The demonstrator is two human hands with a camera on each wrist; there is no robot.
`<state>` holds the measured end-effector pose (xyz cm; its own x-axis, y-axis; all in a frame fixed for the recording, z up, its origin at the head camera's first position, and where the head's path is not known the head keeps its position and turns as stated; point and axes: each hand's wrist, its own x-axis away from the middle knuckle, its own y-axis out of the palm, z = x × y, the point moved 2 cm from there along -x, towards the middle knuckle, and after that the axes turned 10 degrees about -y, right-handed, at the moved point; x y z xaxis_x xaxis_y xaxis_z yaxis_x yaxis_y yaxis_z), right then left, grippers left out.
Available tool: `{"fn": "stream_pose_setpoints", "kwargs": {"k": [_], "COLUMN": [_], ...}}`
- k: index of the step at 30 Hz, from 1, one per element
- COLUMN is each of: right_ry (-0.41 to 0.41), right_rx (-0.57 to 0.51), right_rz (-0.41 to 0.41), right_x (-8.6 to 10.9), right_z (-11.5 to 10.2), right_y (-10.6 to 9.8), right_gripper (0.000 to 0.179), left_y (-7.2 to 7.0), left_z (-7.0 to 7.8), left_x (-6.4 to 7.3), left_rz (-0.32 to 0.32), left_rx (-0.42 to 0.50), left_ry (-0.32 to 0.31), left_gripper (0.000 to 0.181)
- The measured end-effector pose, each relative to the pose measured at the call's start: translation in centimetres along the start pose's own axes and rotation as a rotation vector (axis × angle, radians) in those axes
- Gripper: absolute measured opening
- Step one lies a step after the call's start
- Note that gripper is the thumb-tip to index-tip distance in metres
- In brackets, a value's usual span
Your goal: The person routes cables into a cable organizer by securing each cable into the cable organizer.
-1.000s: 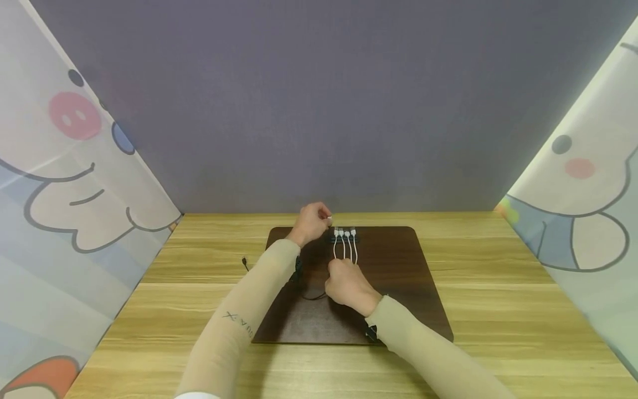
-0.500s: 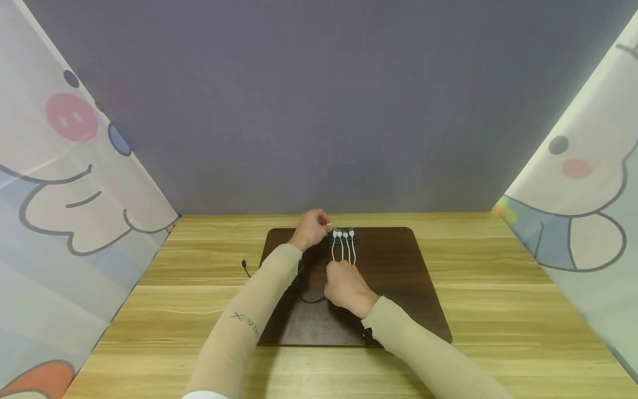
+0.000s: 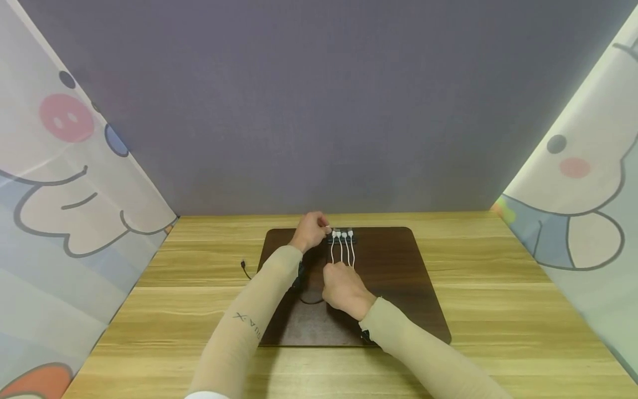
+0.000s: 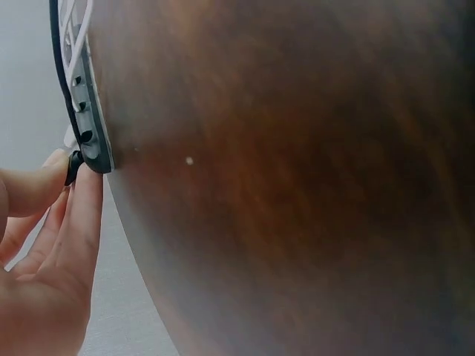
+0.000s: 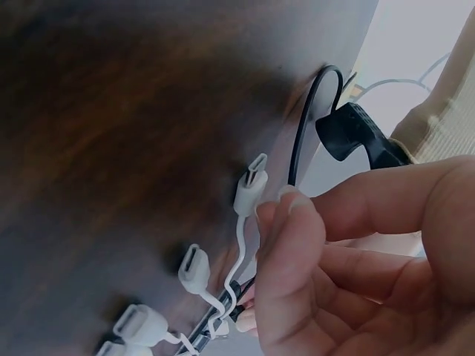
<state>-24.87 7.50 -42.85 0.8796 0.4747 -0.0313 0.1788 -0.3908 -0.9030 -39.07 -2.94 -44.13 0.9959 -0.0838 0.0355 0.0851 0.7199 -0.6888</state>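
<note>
A dark cable holder [image 4: 93, 130] with slots lies at the far edge of a brown board [image 3: 394, 277], several white charging cables [image 3: 344, 249] running from it toward me. At the holder's left end, my left hand [image 3: 310, 230] pinches the black end [image 4: 73, 167] of a black cable [image 4: 59, 67] between thumb and fingers. Nearer me, my right hand [image 3: 345, 289] pinches that thin black cable [image 5: 298, 141] between thumb and index finger. Beside its fingertips stand loose white plugs [image 5: 251, 187]; none is gripped. Whether the black end sits in a slot, I cannot tell.
The board lies on a light wooden table [image 3: 498, 310]. Left of the board, a black cable plug [image 3: 243, 264] rests on the table. A grey panel [image 3: 319, 111] rises behind, and printed cartoon curtains [image 3: 70, 194] flank both sides.
My left hand has lowered slightly toward the holder's left end. The right hand keeps its pinch and has shifted slightly toward me. The head view has drifted a little.
</note>
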Motion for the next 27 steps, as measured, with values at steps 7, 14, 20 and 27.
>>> {"fn": "stream_pose_setpoints", "kwargs": {"k": [7,14,20,27], "right_ry": [-0.045,-0.039,-0.042,-0.113], "right_rx": [0.019,0.030,-0.021,-0.127], "right_rz": [0.006,-0.006,-0.043,-0.078], "right_x": [0.09,-0.18,-0.36,-0.09], "right_z": [-0.19,-0.33,-0.27,0.00], "right_y": [-0.04,0.08,0.41,0.40], "right_gripper": [0.031,0.030,0.035,0.020], "left_y": [0.12,0.01,-0.07,-0.39], "left_z": [0.36,0.33,-0.04,-0.12], "left_x": [0.22,0.22,0.29,0.69], "left_rz": [-0.006,-0.002,0.002,-0.028], "left_rx": [-0.073,-0.097,-0.108,-0.179], "left_ry": [0.013,0.003,-0.002,-0.001], "left_gripper": [0.008,0.008,0.010,0.020]}}
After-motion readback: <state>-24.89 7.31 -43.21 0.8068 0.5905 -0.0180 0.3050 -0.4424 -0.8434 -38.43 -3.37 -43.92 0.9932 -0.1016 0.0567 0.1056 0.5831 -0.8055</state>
